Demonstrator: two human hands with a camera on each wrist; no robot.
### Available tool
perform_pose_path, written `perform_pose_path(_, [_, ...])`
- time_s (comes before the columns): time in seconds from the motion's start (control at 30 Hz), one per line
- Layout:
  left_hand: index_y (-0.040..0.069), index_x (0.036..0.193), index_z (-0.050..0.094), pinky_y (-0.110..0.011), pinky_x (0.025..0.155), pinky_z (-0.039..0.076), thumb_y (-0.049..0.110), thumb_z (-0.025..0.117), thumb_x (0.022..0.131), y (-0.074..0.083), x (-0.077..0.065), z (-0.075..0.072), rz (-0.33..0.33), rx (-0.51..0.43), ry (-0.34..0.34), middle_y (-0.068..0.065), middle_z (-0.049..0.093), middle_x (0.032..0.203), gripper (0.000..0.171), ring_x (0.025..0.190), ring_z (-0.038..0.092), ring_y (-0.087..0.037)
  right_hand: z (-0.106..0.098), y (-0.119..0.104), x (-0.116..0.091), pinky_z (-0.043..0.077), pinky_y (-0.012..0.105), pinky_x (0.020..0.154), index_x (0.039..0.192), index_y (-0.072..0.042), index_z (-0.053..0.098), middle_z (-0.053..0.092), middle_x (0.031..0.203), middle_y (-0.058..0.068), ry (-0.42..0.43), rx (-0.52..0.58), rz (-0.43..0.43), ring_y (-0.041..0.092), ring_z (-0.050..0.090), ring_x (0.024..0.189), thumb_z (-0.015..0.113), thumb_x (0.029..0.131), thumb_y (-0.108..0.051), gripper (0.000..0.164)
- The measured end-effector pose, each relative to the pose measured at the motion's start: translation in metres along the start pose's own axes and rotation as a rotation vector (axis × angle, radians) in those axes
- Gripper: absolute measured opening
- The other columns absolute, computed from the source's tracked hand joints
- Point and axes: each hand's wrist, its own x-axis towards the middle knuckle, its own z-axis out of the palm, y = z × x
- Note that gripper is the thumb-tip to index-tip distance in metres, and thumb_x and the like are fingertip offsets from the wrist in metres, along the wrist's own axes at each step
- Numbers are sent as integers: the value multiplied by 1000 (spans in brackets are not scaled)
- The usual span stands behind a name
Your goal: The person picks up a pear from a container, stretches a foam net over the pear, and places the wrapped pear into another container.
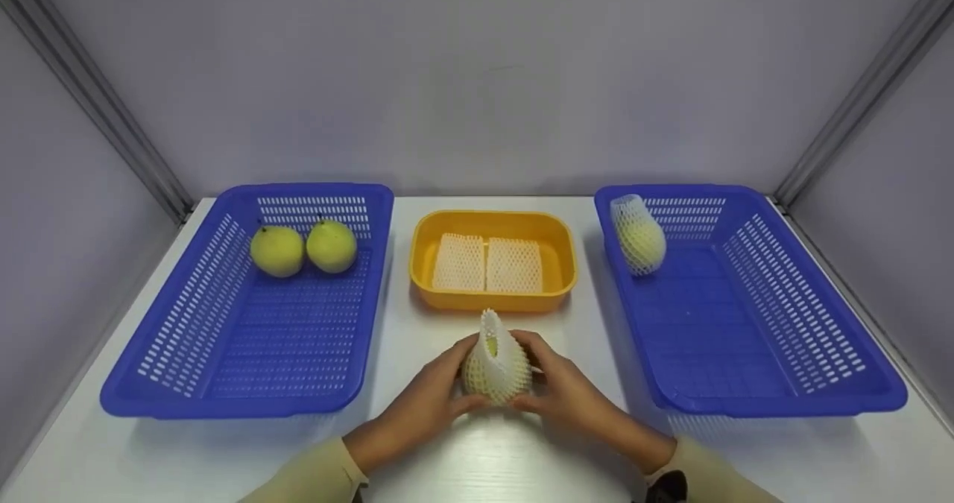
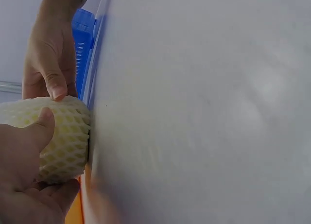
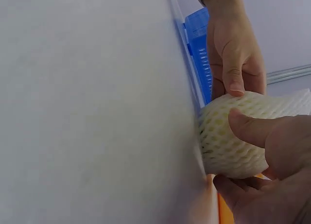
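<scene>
A yellow-green pear in a white foam net sleeve [image 1: 501, 372] stands on the table in front of the person, with the sleeve's loose end pointing up. My left hand [image 1: 425, 395] holds it from the left, thumb at the near side and fingers curved behind. From the right, my right hand [image 1: 570, 395] grips the same pear in a matching way. In the left wrist view the netting [image 2: 65, 141] fits snugly round the pear's wide bottom, close over the tabletop. Both thumbs press on the net, as the right wrist view also shows on the sleeve [image 3: 228, 136].
Two bare pears [image 1: 277, 251] lie in the left blue basket [image 1: 123, 395]. An orange tub [image 1: 566, 264] at the centre back contains flat foam net sleeves [image 1: 514, 266]. In the right blue basket [image 1: 887, 399], a sleeved pear [image 1: 641, 246] leans at the back left corner.
</scene>
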Motion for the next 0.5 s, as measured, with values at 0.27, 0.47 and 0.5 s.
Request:
perform_pose_path(0.27, [-3, 156, 25, -49, 118, 33, 33, 74, 93, 5, -3, -1, -10, 27, -25, -22, 40, 156, 88, 144, 39, -34, 0, 0, -1, 40, 51, 113, 153, -6, 32, 46, 151, 19, 2, -14, 9, 34, 44, 139, 81, 83, 0, 86])
perform_pose_path(0.47, [3, 156, 33, -48, 118, 34, 33, 73, 94, 8, 0, -4, 79, -21, 67, -16, 41, 156, 80, 145, 37, -31, -3, -7, -2, 34, 57, 115, 158, 0, 28, 35, 159, 20, 39, 27, -52, 37, 32, 147, 64, 83, 11, 84])
perform_pose_path(0.5, [3, 156, 34, -47, 117, 36, 32, 73, 94, 9, 1, -4, 88, -32, 75, -15, 42, 156, 78, 145, 39, -30, -3, -7, -1, 35, 57, 115, 158, 0, 29, 35, 160, 18, 47, 28, -64, 36, 31, 147, 65, 85, 10, 81])
